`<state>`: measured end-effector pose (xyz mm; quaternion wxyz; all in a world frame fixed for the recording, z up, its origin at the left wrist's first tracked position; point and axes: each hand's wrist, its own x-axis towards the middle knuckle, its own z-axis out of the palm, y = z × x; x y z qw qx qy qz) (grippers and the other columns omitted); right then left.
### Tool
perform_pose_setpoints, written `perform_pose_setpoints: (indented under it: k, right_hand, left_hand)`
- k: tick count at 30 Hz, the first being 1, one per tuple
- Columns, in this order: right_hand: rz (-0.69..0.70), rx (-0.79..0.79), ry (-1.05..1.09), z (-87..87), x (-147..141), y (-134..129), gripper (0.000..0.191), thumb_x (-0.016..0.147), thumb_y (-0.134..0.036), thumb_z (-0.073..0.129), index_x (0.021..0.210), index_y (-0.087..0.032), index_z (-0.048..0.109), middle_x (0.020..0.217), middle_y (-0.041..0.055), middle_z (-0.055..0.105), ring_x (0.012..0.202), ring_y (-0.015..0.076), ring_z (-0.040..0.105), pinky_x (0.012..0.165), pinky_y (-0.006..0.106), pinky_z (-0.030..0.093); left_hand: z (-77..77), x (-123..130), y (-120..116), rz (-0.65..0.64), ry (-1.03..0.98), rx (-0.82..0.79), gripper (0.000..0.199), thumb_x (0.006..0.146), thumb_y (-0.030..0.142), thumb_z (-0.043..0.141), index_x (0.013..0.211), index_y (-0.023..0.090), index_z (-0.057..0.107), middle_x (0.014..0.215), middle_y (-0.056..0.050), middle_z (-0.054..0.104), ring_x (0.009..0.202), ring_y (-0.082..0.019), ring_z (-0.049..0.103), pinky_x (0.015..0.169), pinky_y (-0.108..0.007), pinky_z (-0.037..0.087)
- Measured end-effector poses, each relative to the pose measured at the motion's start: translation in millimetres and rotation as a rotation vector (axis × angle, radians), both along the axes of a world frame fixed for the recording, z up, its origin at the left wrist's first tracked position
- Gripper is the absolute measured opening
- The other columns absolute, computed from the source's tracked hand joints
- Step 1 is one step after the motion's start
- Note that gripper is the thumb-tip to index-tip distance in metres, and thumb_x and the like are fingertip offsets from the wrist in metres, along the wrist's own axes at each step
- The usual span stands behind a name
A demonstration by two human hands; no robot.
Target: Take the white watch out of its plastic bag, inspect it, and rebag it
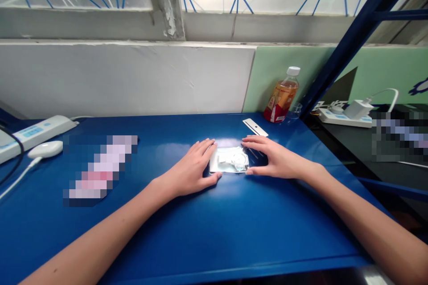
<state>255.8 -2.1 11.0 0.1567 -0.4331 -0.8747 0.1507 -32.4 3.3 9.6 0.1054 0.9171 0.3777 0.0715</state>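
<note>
A small clear plastic packet [230, 159] with white contents lies flat on the blue desk, shiny with glare; what exactly is inside I cannot make out. At its left edge rests my left hand [194, 167], palm down, fingers stretched out and thumb near the lower left corner. My right hand [277, 158] is on the other side, with its fingers by the upper right corner and its thumb at the lower right one. Both hands touch or nearly touch the packet's edges without closing round it. Just behind my right fingers lies a narrow white card [254, 127] with dark marks.
A drink bottle [282, 95] with a white cap stands at the back right beside a small clear cup [294, 110]. On the left are a power strip [36, 136], a white charger [47, 148] with cable, and a pixelated object [103, 169]. A blue frame post [344, 40] rises at right.
</note>
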Motion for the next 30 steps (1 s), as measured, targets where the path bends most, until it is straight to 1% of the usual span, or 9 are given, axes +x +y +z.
perform_pose_setpoints:
  k: [4,7,12,16,18,21,24,27,30]
  right_hand:
    - [0.008,0.011,0.016,0.2,0,0,0.077,0.079,-0.061,0.069,0.139,-0.016,0.054,0.145,0.0182,0.050,0.135,0.0347,0.045,0.111,0.050,0.041]
    - [0.014,0.016,0.010,1.2,-1,-1,0.076,0.080,-0.060,0.067,0.139,-0.015,0.054,0.144,0.0190,0.050,0.134,0.0354,0.046,0.110,0.052,0.042]
    - [0.040,0.063,-0.001,3.4,0,-2,0.065,0.086,-0.056,0.063,0.138,-0.019,0.055,0.142,0.0177,0.053,0.132,0.0363,0.049,0.106,0.053,0.045]
    - [0.061,0.079,-0.056,5.2,4,-2,0.079,0.080,-0.060,0.068,0.143,-0.016,0.049,0.148,0.0200,0.046,0.136,0.0379,0.043,0.109,0.054,0.041]
    - [0.084,0.085,-0.052,6.0,4,-2,0.082,0.075,-0.059,0.073,0.143,-0.019,0.049,0.149,0.0182,0.046,0.136,0.0372,0.044,0.109,0.052,0.041]
    - [0.135,0.126,-0.012,6.1,1,-3,0.063,0.080,-0.050,0.073,0.136,-0.025,0.057,0.143,0.0133,0.053,0.129,0.0328,0.052,0.104,0.048,0.047]
    - [0.191,0.200,0.033,5.1,-3,-3,0.039,0.091,-0.039,0.063,0.127,-0.025,0.064,0.131,0.0107,0.063,0.118,0.0278,0.060,0.098,0.044,0.050]
    - [0.197,0.238,0.111,4.9,-6,-5,0.031,0.097,-0.030,0.053,0.124,-0.026,0.066,0.121,0.0086,0.069,0.107,0.0248,0.065,0.093,0.043,0.052]
    - [0.123,0.243,0.290,6.6,-10,-8,0.027,0.097,-0.026,0.051,0.117,-0.025,0.070,0.111,0.0075,0.074,0.097,0.0233,0.069,0.086,0.040,0.055]
  left_hand:
    - [-0.6,0,-1,-0.029,-0.059,0.024,0.069,0.092,0.046,0.053,0.147,0.008,0.037,0.156,-0.021,0.033,0.146,-0.033,0.027,0.117,-0.049,0.028]
    - [-1.9,0,0,-0.037,-0.075,0.016,0.070,0.092,0.051,0.054,0.147,0.010,0.038,0.154,-0.020,0.037,0.145,-0.034,0.029,0.116,-0.050,0.029]
    - [-3.1,0,0,-0.052,-0.066,0.004,0.066,0.096,0.051,0.049,0.148,0.012,0.037,0.154,-0.018,0.038,0.147,-0.031,0.025,0.117,-0.050,0.028]
    - [-2.5,0,0,-0.063,-0.033,0.008,0.063,0.100,0.049,0.042,0.148,0.011,0.036,0.154,-0.018,0.038,0.147,-0.031,0.025,0.118,-0.049,0.025]
    - [-2.9,0,0,-0.063,-0.021,0.010,0.061,0.101,0.049,0.039,0.148,0.010,0.037,0.154,-0.018,0.037,0.147,-0.030,0.026,0.118,-0.048,0.024]
    - [-5.1,1,1,-0.063,-0.024,0.017,0.057,0.103,0.046,0.034,0.147,0.009,0.039,0.153,-0.018,0.039,0.146,-0.030,0.028,0.118,-0.048,0.024]
    - [-7.4,1,2,-0.060,-0.065,0.041,0.053,0.104,0.044,0.032,0.144,0.010,0.043,0.149,-0.017,0.046,0.143,-0.029,0.035,0.118,-0.048,0.026]
    - [-6.7,0,2,-0.045,-0.159,0.072,0.048,0.105,0.043,0.030,0.138,0.013,0.050,0.146,-0.015,0.050,0.137,-0.028,0.043,0.115,-0.048,0.033]
    - [-2.7,2,-1,-0.025,-0.332,0.125,0.040,0.105,0.037,0.032,0.134,0.016,0.051,0.146,-0.014,0.049,0.134,-0.026,0.047,0.110,-0.044,0.042]
